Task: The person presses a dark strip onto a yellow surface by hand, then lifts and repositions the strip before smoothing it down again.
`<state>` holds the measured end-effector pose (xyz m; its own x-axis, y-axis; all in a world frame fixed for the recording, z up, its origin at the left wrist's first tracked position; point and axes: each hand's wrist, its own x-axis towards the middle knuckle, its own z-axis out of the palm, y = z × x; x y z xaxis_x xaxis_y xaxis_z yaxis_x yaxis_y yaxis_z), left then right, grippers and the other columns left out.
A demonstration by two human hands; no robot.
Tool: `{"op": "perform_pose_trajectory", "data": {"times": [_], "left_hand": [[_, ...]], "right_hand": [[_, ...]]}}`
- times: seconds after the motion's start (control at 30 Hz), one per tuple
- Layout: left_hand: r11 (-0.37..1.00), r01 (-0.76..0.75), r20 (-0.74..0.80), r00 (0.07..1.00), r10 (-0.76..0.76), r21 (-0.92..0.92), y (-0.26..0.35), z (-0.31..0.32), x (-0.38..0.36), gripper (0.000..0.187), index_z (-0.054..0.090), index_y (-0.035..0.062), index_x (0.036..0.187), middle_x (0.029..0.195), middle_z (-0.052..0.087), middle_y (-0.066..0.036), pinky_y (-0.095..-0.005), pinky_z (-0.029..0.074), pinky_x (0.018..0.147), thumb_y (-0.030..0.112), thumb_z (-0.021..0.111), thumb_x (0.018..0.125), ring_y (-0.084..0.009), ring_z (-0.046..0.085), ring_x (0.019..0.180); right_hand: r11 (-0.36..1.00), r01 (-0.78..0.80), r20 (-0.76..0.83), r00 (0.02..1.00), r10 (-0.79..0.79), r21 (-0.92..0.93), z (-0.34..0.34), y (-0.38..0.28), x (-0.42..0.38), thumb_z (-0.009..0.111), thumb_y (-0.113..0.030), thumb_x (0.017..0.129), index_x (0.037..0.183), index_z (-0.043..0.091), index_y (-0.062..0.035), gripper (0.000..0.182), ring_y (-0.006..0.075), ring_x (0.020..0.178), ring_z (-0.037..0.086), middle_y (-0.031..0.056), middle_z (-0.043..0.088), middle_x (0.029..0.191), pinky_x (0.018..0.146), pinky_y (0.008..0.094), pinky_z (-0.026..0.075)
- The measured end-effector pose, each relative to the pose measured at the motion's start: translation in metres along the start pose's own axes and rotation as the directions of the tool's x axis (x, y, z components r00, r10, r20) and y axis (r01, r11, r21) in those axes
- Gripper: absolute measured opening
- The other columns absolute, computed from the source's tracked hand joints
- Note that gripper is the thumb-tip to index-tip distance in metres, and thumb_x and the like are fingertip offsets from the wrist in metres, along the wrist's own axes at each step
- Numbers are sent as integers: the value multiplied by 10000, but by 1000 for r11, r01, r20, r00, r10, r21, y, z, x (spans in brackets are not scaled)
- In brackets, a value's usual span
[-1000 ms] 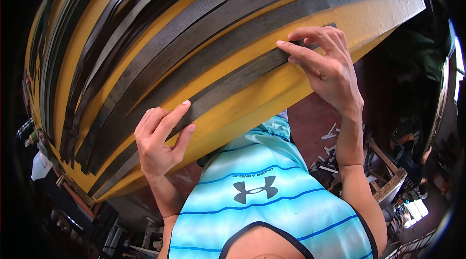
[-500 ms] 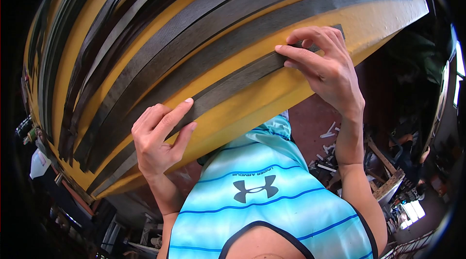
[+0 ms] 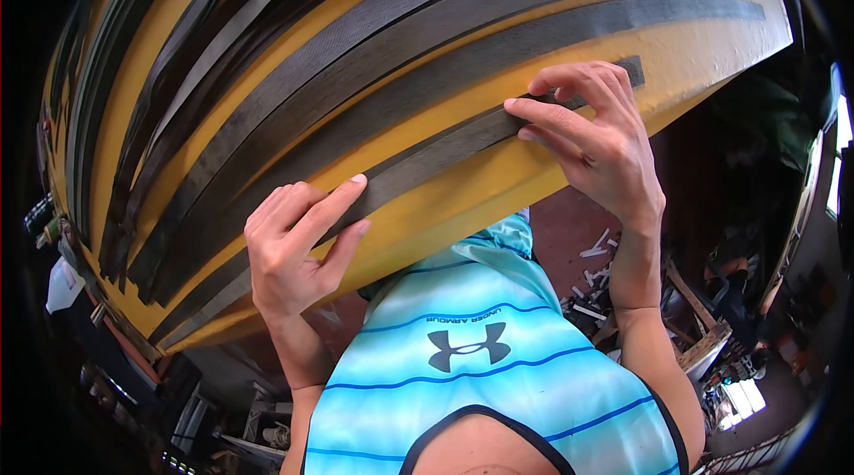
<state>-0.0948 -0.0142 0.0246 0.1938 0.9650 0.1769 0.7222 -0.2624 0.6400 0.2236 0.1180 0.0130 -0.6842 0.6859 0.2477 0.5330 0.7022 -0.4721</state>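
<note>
Dark, flat strips lie in curved rows across a yellow table [image 3: 712,48]. Nearest to me is a pair of overlapping dark strips [image 3: 436,159] along the table's front edge. My left hand [image 3: 298,248] has its index finger and thumb on either side of these strips, towards their left part. Farther right, my right hand [image 3: 600,132] pinches the same strips between thumb and fingers, a little short of their right end. Both hands touch the strips, which lie along the surface between them.
Beyond lie more dark strips [image 3: 382,48], some bunched at the left. White scraps [image 3: 592,284] litter the reddish floor below the table, beside a wooden piece [image 3: 703,346]. A whitish container [image 3: 64,284] is at the far left.
The view has shifted slightly, so the table sits a little differently in it. Both hands keep nearly the same places on the strips, my left hand slightly farther right.
</note>
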Motion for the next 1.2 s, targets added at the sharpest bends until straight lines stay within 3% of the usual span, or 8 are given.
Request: {"op": "perform_pose_trajectory", "data": {"times": [0.07, 1.2], "left_hand": [[1000, -7, 1, 1000, 7, 10, 0, 0, 0, 494, 818, 59, 1154, 721, 563, -69, -345, 420, 574, 36, 889, 666, -229, 525, 616], [999, 17, 10, 1000, -17, 38, 2, 3, 1, 535, 820, 54, 1157, 739, 564, -79, -343, 437, 585, -2, 882, 629, -231, 544, 641]], "right_hand": [[1000, -8, -4, 1000, 8, 25, 1, 0, -1, 847, -109, 792, 1098, 797, -161, 315, 261, 990, 603, 12, 666, 1094, 951, 417, 464], [996, 71, 11, 997, -72, 47, 15, -15, 8, 862, -156, 809, 1088, 797, -166, 286, 230, 996, 607, -3, 661, 1037, 1001, 436, 446]]}}
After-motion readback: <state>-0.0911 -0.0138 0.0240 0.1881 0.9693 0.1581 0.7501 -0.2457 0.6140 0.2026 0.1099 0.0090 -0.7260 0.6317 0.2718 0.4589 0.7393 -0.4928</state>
